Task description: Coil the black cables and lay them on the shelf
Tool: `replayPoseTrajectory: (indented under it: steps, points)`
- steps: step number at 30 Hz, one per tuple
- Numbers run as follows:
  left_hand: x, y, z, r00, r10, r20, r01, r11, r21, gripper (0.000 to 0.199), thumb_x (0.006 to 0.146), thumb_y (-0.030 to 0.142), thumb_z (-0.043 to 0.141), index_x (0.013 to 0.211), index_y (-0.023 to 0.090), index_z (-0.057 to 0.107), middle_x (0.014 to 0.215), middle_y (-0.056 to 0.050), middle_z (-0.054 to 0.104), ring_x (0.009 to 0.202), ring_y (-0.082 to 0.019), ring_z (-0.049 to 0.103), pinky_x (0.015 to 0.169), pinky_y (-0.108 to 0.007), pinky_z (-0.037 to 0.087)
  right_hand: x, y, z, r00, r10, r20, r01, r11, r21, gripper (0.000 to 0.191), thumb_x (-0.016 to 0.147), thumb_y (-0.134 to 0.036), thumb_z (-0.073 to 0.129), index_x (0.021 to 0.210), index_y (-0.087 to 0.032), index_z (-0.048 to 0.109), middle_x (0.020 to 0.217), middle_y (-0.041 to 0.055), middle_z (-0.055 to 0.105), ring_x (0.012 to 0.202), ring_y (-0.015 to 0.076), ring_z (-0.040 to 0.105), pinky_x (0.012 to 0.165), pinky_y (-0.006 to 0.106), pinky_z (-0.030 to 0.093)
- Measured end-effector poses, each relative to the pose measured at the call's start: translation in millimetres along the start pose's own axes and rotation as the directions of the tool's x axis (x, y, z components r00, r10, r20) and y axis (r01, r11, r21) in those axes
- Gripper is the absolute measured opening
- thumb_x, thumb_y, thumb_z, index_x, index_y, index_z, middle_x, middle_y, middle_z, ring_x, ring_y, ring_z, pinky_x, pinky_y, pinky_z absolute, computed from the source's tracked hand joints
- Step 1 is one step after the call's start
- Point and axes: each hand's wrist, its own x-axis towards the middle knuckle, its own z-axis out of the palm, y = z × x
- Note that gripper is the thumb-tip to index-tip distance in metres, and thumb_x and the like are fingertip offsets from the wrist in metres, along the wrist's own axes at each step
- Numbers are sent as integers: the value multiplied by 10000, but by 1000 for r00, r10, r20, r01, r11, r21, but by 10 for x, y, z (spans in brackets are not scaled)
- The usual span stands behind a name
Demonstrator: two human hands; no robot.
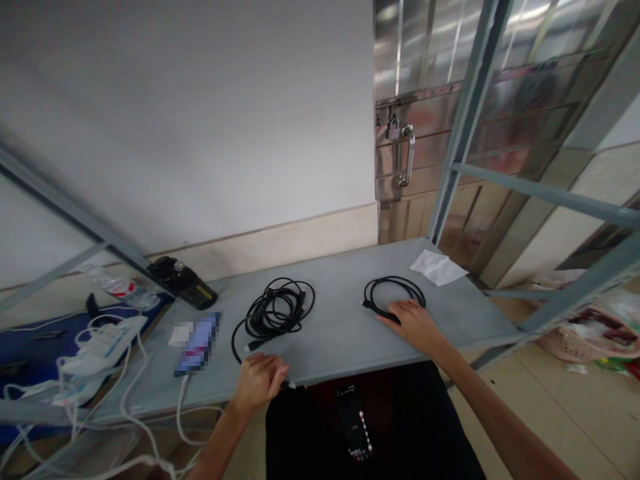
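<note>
At the far left, a tangle of white cables [95, 353] lies over a blue surface beside the grey tabletop [340, 333]. On the tabletop's left part sit a black handheld device [183, 281] near the back edge and a phone [197, 343] lying flat, with a white cord running off its near end. My left hand [260, 380] rests at the tabletop's near edge, fingers curled down over the end of a black cable; I cannot tell whether the grip is fully closed. That cable leads to the loose black cable bundle [280, 308] lying just beyond the hand. Further right, my right hand [413, 323] lies palm down, fingers spread, touching the near side of a small coiled black cable [394, 293]. A white paper [437, 267] lies at the back right corner.
</note>
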Motion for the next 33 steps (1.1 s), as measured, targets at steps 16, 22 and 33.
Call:
replayPoseTrajectory:
  steps: [16, 22, 33]
  points:
    - [921, -578, 342, 969, -113, 221, 105, 993, 48, 605, 995, 701, 732, 1338, 203, 696, 1298, -156, 708, 1166, -364, 715, 1053, -526, 596, 33, -28, -42, 1000, 21, -1, -21, 1000, 11, 347, 1119, -518, 704, 927, -231, 670, 879, 49, 793, 866, 267, 772, 901, 395, 528]
    - [869, -623, 478, 970, -125, 209, 112, 991, 72, 237, 1125, 366, 534, 1095, 223, 721, 1145, -127, 755, 1099, -336, 703, 1037, -515, 575, 34, -7, -32, 999, 34, 22, -35, 999, 31, 335, 1104, -510, 734, 932, -234, 657, 887, 43, 797, 856, 262, 771, 898, 385, 517]
    - [833, -854, 297, 846, -531, -39, 532, 847, 3, 274, 1150, 447, 438, 1204, 236, 605, 885, -99, 795, 790, -340, 786, 727, -420, 577, 39, 14, -46, 999, 40, 36, -42, 998, 51, 350, 1119, -512, 705, 903, -244, 642, 859, 47, 790, 854, 268, 774, 897, 389, 509]
